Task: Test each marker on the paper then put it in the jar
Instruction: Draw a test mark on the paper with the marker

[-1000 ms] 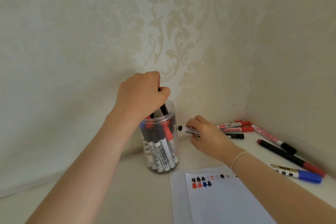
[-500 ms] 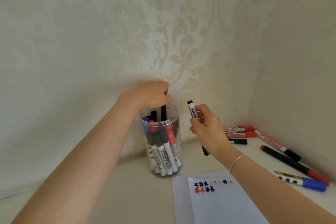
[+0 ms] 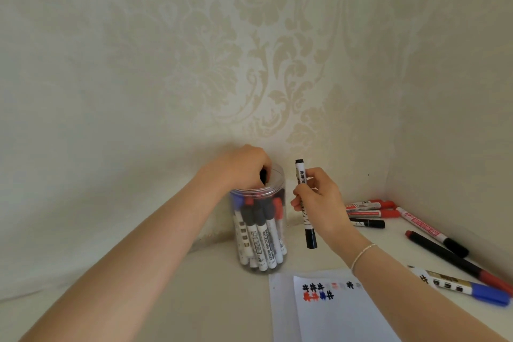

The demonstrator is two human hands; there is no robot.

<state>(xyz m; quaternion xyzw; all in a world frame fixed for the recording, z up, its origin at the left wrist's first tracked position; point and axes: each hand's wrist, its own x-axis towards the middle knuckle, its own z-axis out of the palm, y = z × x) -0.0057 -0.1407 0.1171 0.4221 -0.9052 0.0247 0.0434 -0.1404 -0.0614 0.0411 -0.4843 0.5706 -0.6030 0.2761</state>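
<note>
Now the left hand (image 3: 244, 168) pinches a black marker (image 3: 68, 175) in the jar (image 3: 259, 230) — the right hand (image 3: 319, 200) holds a black whiteboard marker (image 3: 305, 203) upright beside it.

Single head cam, wide-angle, looking forward and down into a wall corner (image 3: 388, 147); close over tabletop (image 3: 194, 300), both forearms entering from the bottom edge.

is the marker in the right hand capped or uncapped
Capped, as far as shows. The marker in the right hand stands nearly upright, with a black cap on its lower end; no bare tip shows.
</note>
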